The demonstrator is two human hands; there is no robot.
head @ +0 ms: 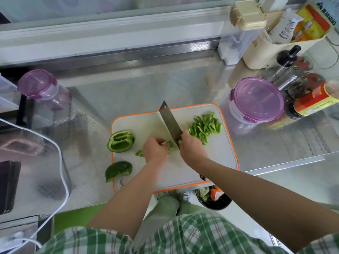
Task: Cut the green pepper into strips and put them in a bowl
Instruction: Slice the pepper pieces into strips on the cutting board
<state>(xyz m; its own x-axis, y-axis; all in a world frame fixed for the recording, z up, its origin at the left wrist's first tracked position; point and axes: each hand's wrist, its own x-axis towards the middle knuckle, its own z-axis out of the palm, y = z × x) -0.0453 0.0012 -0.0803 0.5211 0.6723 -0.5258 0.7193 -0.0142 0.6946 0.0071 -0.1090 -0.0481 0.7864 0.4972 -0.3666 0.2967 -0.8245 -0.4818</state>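
Observation:
A white cutting board with an orange rim (216, 154) lies on the metal counter. My right hand (190, 147) grips the handle of a cleaver (169, 120), whose blade points away over the board. My left hand (155, 148) holds down a green pepper piece (171, 146) with curled fingers, right beside the blade. A pile of cut pepper strips (205, 127) lies at the board's right side. One pepper half (121, 141), hollow side up, sits at the board's left edge. Another pepper piece (118, 170) lies skin up at the near left corner. No bowl for the strips can be made out.
Two clear containers with purple lids stand on the counter, one right of the board (256, 99) and one far left (39, 85). Bottles and shakers (293, 74) crowd the back right. A dark bin with scraps (213, 197) sits below the counter edge.

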